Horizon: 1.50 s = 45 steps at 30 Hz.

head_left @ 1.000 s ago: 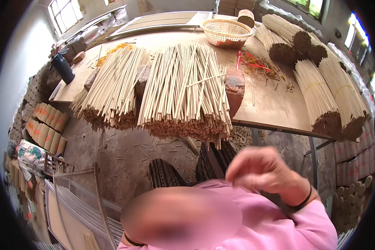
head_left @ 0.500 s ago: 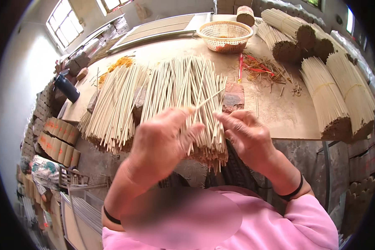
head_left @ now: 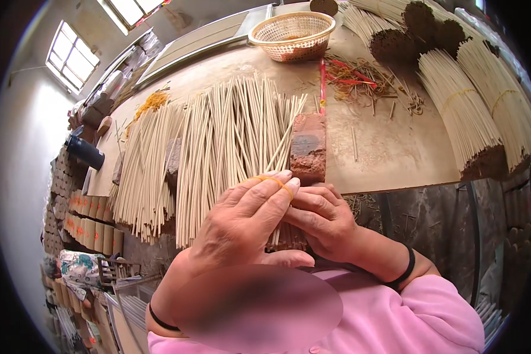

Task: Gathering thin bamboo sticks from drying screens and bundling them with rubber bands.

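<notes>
A wide pile of thin pale sticks [head_left: 230, 130] lies on the table in front of me. Over its near right part is my left hand [head_left: 242, 218], fingers stretched out and thumb spread away. A yellow rubber band [head_left: 272, 179] loops across those fingers close to their tips. My right hand [head_left: 324, 221] is beside it, its fingers curled and touching the left fingertips; whatever they hold is hidden. Just beyond the hands, a reddish-brown brick [head_left: 308, 147] stands against the pile's right side.
A second stick pile [head_left: 141, 171] lies to the left, near orange rubber bands [head_left: 153, 101]. A woven plastic basket [head_left: 292, 38] stands at the back. Tied stick bundles [head_left: 460, 112] lie at the right, broken scraps [head_left: 366, 82] nearer the middle. A dark bottle [head_left: 85, 152] is at the left edge.
My hands have come together and moved nearer to me. The single stick at my left fingertips no longer shows apart, and the band across the left fingers is now visible. The view has shifted.
</notes>
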### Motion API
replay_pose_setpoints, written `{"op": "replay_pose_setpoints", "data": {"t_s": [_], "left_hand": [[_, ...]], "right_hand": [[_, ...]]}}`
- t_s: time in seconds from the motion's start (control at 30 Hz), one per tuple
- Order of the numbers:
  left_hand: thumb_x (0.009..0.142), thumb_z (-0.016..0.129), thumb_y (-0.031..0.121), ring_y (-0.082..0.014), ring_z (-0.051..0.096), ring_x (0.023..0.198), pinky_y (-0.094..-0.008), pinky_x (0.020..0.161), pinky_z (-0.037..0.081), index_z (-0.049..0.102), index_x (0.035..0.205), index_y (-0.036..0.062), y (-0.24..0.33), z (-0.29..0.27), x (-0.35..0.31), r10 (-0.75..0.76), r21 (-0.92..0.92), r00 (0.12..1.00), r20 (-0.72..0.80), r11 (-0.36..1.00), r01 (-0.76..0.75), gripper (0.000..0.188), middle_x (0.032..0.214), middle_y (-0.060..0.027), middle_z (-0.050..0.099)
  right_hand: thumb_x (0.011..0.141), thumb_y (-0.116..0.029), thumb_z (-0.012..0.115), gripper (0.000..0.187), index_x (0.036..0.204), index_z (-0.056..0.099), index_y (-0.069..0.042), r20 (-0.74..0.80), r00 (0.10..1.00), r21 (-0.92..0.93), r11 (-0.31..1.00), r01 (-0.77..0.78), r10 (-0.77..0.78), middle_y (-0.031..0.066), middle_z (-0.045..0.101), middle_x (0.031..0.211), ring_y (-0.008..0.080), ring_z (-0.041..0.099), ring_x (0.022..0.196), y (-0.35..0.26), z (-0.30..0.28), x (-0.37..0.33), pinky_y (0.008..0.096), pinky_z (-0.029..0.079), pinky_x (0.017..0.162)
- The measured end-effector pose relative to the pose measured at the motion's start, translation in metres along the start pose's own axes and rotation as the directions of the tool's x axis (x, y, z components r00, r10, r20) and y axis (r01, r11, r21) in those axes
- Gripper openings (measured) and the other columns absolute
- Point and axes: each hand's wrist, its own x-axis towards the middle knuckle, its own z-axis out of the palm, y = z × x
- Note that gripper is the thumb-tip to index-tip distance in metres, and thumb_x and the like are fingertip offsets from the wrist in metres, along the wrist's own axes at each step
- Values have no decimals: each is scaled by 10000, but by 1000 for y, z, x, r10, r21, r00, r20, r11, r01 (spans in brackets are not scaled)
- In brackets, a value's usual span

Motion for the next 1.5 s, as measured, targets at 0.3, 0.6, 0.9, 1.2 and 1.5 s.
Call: {"op": "replay_pose_setpoints", "data": {"t_s": [0.3,0.6,0.9,1.2,1.5], "left_hand": [[720,690,495,-327,512,1140,-398,991,385,568,1140,-64,16,27,-11,-37,160,995,87,987,23,710,1167,-193,566],[705,727,451,-308,595,974,-370,858,486,567,1116,-86,35,-7,-28,38,-14,988,-150,999,-40,694,1090,-198,597],[760,704,446,-196,623,916,-307,853,478,146,1458,13,71,45,-113,28,-895,993,112,437,89,993,1082,-160,611],[804,539,-30,-34,498,487,-168,429,379,306,1425,45,57,80,-181,-386,-883,922,35,-444,-153,667,770,-86,675],[846,564,-12,-120,590,590,-271,526,501,630,1005,53,37,151,-179,-911,-744,361,-199,381,549,184,816,-69,638]], "right_hand": [[956,-311,468,601,1394,275,52,112,691,677,454,-579,715,142,475,1302,176,466,1172,34,1,13,283,343,1011],[942,-389,494,643,1356,344,80,-88,649,591,564,-577,756,167,435,1350,219,386,1263,10,-5,15,322,279,1057],[866,-124,602,235,1041,609,33,513,830,518,691,-504,220,131,614,1038,230,585,1000,-112,-34,-14,356,461,856],[766,-53,698,208,813,496,-45,550,614,515,349,-783,567,-11,463,613,90,480,544,-99,-49,-93,264,429,558],[827,-756,286,813,849,643,-26,849,257,496,-529,-689,461,131,639,765,259,603,725,-84,-1,-116,357,475,748]]}}
